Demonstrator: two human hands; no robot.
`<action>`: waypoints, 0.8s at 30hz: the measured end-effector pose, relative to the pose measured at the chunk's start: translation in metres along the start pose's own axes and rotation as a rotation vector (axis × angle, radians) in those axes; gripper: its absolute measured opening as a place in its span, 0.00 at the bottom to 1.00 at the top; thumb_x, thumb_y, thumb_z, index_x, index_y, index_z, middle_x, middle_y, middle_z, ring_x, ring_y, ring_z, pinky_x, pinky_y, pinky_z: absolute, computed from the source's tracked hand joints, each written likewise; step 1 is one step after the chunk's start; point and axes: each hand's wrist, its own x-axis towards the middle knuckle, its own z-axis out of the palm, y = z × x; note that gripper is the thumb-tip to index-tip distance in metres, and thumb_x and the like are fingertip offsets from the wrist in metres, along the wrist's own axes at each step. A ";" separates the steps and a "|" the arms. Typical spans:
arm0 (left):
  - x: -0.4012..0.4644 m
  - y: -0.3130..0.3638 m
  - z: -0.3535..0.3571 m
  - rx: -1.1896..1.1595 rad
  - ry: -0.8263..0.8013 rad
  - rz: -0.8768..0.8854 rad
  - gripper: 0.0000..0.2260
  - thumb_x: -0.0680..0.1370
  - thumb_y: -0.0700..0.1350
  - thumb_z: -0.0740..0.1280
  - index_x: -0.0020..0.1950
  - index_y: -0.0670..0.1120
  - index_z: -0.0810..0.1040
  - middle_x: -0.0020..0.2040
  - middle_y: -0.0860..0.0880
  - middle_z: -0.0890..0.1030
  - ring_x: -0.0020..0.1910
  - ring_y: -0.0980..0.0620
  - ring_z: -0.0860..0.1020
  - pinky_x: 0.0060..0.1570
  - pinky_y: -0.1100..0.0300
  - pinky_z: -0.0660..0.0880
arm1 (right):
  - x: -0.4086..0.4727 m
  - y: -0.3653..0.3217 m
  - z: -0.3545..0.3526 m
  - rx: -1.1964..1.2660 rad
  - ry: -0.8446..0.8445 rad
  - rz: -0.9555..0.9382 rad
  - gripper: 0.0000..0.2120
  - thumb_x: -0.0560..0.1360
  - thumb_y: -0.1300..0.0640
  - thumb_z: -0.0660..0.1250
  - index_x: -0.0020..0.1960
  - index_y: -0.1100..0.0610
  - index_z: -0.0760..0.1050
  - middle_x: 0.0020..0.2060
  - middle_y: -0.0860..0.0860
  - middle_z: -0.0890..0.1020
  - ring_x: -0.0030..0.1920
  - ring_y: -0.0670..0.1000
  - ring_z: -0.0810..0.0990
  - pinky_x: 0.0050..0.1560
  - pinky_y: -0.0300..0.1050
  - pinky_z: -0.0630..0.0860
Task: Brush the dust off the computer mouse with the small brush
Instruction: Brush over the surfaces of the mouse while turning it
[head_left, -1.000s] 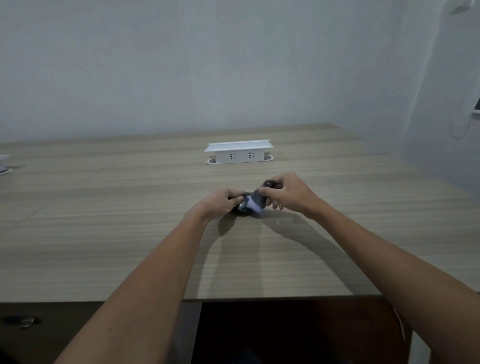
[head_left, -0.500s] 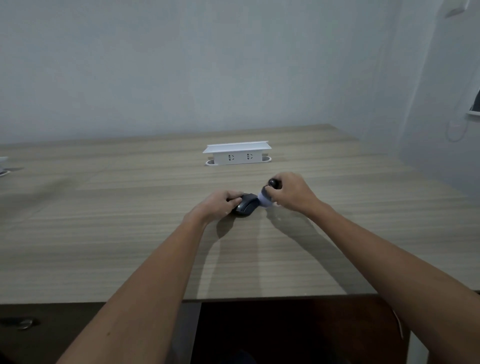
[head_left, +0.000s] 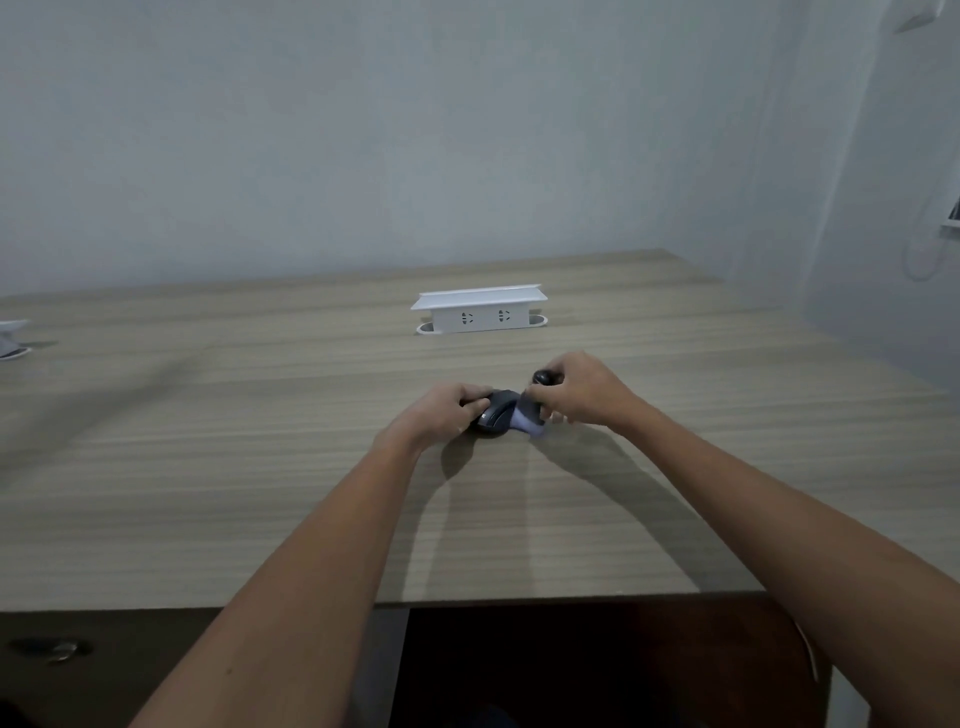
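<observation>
A dark computer mouse (head_left: 497, 413) lies on the wooden desk (head_left: 260, 467), a little right of the middle. My left hand (head_left: 441, 413) grips its left side and holds it down. My right hand (head_left: 576, 387) is closed around a small brush (head_left: 531, 415) with a dark rounded handle and pale lilac bristles. The bristles press against the mouse's right side, low near the desk surface. My fingers hide most of the brush's handle and the far end of the mouse.
A white pop-up socket box (head_left: 480, 309) stands on the desk behind the mouse. A white object (head_left: 10, 340) sits at the far left edge. The desk's front edge runs below my forearms, with a dark drawer and handle (head_left: 57, 649) beneath at the left.
The brush has swept over the mouse: it was across the top one second ago, lifted toward the right side, and now its bristles sit lower against the right side. My left hand kept its hold.
</observation>
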 end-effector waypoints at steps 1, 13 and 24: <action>-0.001 0.001 0.000 -0.001 0.001 0.000 0.17 0.83 0.40 0.60 0.71 0.42 0.73 0.68 0.46 0.77 0.63 0.56 0.72 0.52 0.74 0.61 | 0.002 0.003 0.001 -0.028 0.039 0.010 0.11 0.70 0.59 0.68 0.36 0.68 0.80 0.29 0.59 0.83 0.27 0.49 0.76 0.30 0.43 0.71; 0.000 0.007 -0.005 -0.009 -0.058 -0.080 0.14 0.83 0.43 0.59 0.65 0.46 0.80 0.58 0.44 0.83 0.58 0.45 0.80 0.64 0.52 0.73 | 0.004 -0.006 0.000 0.031 0.081 0.080 0.11 0.72 0.61 0.66 0.35 0.63 0.83 0.33 0.58 0.87 0.28 0.48 0.80 0.32 0.39 0.77; 0.003 0.019 -0.033 0.203 -0.193 -0.061 0.19 0.79 0.44 0.69 0.69 0.43 0.75 0.50 0.46 0.84 0.43 0.53 0.82 0.50 0.58 0.77 | 0.007 -0.022 -0.013 0.028 0.097 0.062 0.10 0.69 0.61 0.66 0.29 0.63 0.77 0.36 0.63 0.86 0.36 0.60 0.83 0.37 0.51 0.81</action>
